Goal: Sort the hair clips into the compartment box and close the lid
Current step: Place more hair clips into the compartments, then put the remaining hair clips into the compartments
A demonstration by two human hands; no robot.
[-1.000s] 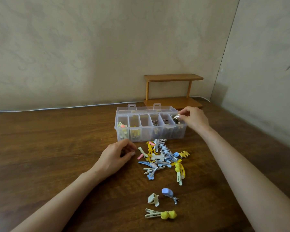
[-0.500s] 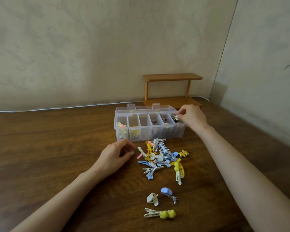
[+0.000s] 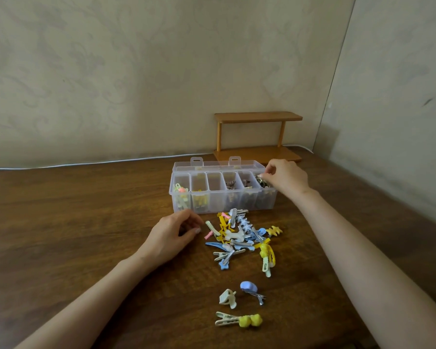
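Wooden tabletop (image 3: 86,235), compartment box (image 3: 212,202) at 12 o'clock of clip pile (image 3: 239,238). Our right hand (image 3: 287,180) fingers (image 3: 269,172) pinch dark clip (image 3: 258,178) over rightmost compartment (image 3: 266,197); we release low, inside dividers. Our left hand (image 3: 169,238) at pile's 9 o'clock, fingers loosely curled, empty.

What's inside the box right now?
Left to right in the box: pale and pink clips, yellow clips, one seemingly bare compartment, then dark clips in three. The right hand covers part of the last one.
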